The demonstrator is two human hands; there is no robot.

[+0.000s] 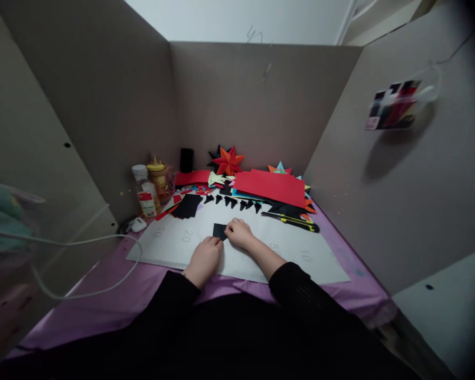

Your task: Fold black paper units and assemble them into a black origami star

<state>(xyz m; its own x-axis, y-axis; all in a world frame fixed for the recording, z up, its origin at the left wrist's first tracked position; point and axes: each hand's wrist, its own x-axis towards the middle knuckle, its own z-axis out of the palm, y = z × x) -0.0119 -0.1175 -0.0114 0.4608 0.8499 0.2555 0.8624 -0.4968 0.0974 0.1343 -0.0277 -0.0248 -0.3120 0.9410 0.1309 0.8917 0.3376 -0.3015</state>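
Observation:
A small square of black paper [219, 230] lies on the white board [166, 252] in front of me. My left hand [206, 257] has its curled fingers on the near edge of the square. Bent over its right edge are the fingers of my right hand [239, 233]. Both hands look closed on the paper, though the fingertips partly hide it. Beyond them stands a row of small folded black paper pieces [233, 202]. A pile of black paper sheets [187, 206] lies to the left, and a yellow-and-black utility knife [296, 220] to the right.
Red sheets [273, 186] are stacked at the back, near an orange-red paper star [228, 160]. Bottles [147, 192] and a white earphone case [138, 225] stand at left. A white cable [103, 289] loops over the left side. Grey partitions [257, 100] enclose the table.

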